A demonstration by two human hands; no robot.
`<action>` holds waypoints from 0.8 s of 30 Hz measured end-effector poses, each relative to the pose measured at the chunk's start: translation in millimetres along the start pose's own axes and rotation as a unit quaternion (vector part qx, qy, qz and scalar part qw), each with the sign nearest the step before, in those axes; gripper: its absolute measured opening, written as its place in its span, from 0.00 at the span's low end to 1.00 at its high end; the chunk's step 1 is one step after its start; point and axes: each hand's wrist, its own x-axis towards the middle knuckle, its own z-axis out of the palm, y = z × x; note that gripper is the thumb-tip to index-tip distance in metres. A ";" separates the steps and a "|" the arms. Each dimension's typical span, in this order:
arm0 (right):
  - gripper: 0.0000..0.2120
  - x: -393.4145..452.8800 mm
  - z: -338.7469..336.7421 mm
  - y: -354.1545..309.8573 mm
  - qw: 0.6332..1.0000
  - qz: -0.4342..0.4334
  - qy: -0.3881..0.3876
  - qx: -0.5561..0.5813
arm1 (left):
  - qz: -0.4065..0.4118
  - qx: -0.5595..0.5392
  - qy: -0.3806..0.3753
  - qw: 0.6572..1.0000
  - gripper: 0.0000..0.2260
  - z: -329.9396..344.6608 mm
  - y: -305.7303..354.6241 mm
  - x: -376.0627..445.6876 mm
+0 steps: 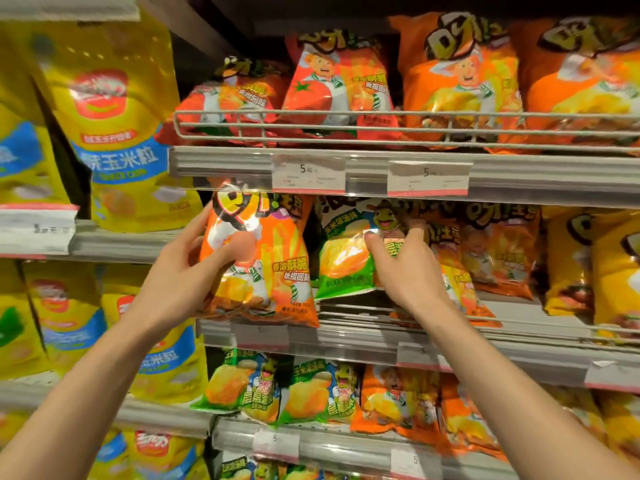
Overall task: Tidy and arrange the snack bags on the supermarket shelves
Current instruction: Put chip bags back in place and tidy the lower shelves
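Hands work best gently here: left hand (180, 271) holds the orange bag (259, 258) at the middle shelf's (363, 336) front, right hand (405, 268) pinches the green bag (346, 258) beside it, so lift each without squashing.

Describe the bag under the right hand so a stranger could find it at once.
Find the middle metal shelf below the two price tags. The right hand grips a glossy green plastic snack bag there. It is the only green bag among orange ones on that shelf.
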 end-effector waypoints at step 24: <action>0.22 -26.1 -11.5 20.6 0.958 -0.006 -0.146 0.245 | 0.050 -0.121 -0.051 0.990 0.24 64.6 -6.8 -19.4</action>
